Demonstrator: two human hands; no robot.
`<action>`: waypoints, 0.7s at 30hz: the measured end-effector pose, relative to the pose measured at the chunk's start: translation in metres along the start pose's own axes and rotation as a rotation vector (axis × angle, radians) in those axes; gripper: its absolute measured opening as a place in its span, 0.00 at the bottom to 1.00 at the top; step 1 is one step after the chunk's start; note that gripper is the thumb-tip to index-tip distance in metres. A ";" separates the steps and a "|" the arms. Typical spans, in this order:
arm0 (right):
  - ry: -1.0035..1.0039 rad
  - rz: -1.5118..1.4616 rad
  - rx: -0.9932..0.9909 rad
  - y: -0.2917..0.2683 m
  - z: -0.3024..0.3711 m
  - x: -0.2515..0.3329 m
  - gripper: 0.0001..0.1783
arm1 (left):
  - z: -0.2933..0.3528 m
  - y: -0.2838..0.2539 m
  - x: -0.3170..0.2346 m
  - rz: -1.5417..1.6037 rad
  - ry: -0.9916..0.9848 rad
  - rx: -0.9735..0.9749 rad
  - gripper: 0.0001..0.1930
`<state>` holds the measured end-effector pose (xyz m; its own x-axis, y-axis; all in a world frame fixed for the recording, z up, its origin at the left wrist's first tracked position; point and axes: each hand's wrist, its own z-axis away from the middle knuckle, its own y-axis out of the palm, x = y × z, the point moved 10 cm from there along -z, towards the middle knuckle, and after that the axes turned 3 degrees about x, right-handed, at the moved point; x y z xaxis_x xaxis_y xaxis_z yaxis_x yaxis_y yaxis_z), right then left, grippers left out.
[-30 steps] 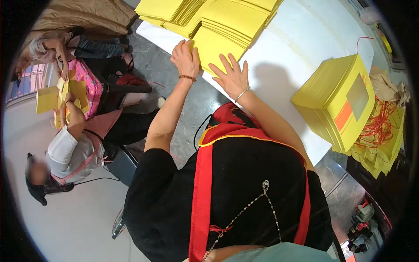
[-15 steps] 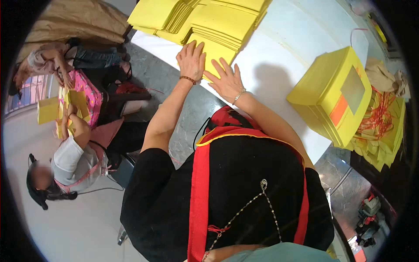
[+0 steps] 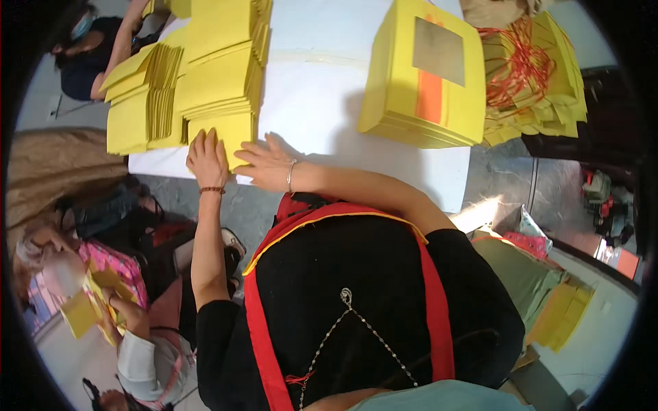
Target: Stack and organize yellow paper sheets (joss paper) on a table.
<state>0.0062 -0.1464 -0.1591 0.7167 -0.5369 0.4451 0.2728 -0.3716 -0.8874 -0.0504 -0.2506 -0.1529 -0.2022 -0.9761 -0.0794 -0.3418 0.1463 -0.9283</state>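
Pressing both palms flat, we rest our left hand (image 3: pixel 207 159) and right hand (image 3: pixel 266 164) side by side on the yellow paper stack (image 3: pixel 229 129) at the white table's (image 3: pixel 322 103) near edge.

— We see bright, even light on the white table (image 3: pixel 329 82); soft shadows fall beside the yellow stacks (image 3: pixel 205 75).

— Agreed. We find edges bent and dark, and the lower left perhaps slightly blurred.

Small paper-craft workshop. White tabletop (image 3: pixel 322 89) carries stacks of yellow folded sheets (image 3: pixel 205 75), far right pile tied with red strings (image 3: pixel 524 58). Seated workers (image 3: pixel 130 329) at left fold same yellow paper. Grey stone floor (image 3: pixel 500 178).
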 end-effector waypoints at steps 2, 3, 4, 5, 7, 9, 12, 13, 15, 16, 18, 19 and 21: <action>0.022 -0.077 -0.036 -0.026 0.009 0.008 0.25 | -0.002 0.002 0.002 -0.010 -0.022 0.049 0.18; 0.003 -0.215 -0.096 -0.043 0.017 0.011 0.25 | -0.004 0.002 0.000 -0.008 -0.019 0.058 0.18; -0.022 -0.354 -0.158 -0.066 0.026 0.015 0.25 | -0.006 0.002 -0.002 -0.008 -0.018 0.067 0.18; -0.030 -0.359 -0.117 -0.099 0.038 0.023 0.22 | -0.002 0.002 0.004 -0.003 -0.036 0.069 0.17; -0.115 -0.619 -0.305 -0.162 0.070 0.021 0.20 | -0.006 0.000 -0.001 0.031 -0.027 0.073 0.17; -0.047 -0.431 -0.372 -0.211 0.102 0.014 0.19 | -0.007 -0.005 0.000 0.056 -0.031 0.078 0.17; 0.109 -0.217 -0.514 -0.268 0.163 -0.011 0.23 | -0.006 -0.025 -0.004 0.081 -0.002 -0.002 0.15; 0.192 -0.187 -0.591 -0.280 0.189 -0.026 0.26 | -0.011 -0.031 -0.011 0.086 0.016 -0.005 0.15; 0.402 0.149 -0.607 -0.295 0.225 -0.046 0.28 | -0.020 -0.058 -0.038 0.193 0.104 -0.095 0.14; 0.441 0.160 -0.599 -0.294 0.235 -0.054 0.28 | -0.030 -0.069 -0.055 0.358 0.167 -0.134 0.12; 0.543 0.187 -0.580 -0.281 0.258 -0.076 0.27 | -0.047 -0.089 -0.104 0.545 0.276 -0.142 0.10; 0.556 0.190 -0.588 -0.274 0.264 -0.082 0.27 | -0.056 -0.099 -0.132 0.628 0.343 -0.143 0.10; 0.572 0.276 -0.606 -0.266 0.272 -0.087 0.24 | -0.073 -0.109 -0.186 0.768 0.486 -0.067 0.11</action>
<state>0.0456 0.2056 0.0058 0.2304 -0.9040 0.3603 -0.3672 -0.4236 -0.8281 -0.0423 -0.0732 -0.0102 -0.7554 -0.4335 -0.4914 -0.0033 0.7524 -0.6587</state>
